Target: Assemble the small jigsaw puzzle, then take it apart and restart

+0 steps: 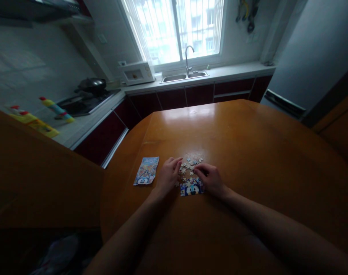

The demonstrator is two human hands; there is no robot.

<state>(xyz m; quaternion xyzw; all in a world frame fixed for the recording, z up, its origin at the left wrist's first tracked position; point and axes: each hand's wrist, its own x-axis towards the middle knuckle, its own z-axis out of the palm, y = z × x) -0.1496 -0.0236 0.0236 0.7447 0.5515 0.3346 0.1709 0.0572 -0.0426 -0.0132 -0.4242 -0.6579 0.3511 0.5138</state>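
Loose jigsaw puzzle pieces [187, 166] lie in a small pile on the wooden table, some pale side up and some bluish. Just below the pile is a joined section of jigsaw puzzle [191, 189], with a blue and white cartoon face. My left hand [169, 173] rests at the left edge of the pile, fingers stretched out and a little bent. At the pile's right side, my right hand [210, 177] has thumb and forefinger pinched at a puzzle piece, mostly hidden by the fingertips. A creased picture sheet [147, 170] with a similar cartoon lies left of my left hand.
The large brown table [248, 152] has a rounded edge. Beyond it are a counter with a sink [174, 78], a microwave [136, 73] and a stove with a wok [92, 84]. Bottles [57, 110] stand at left; a fridge [303, 57] is at right.
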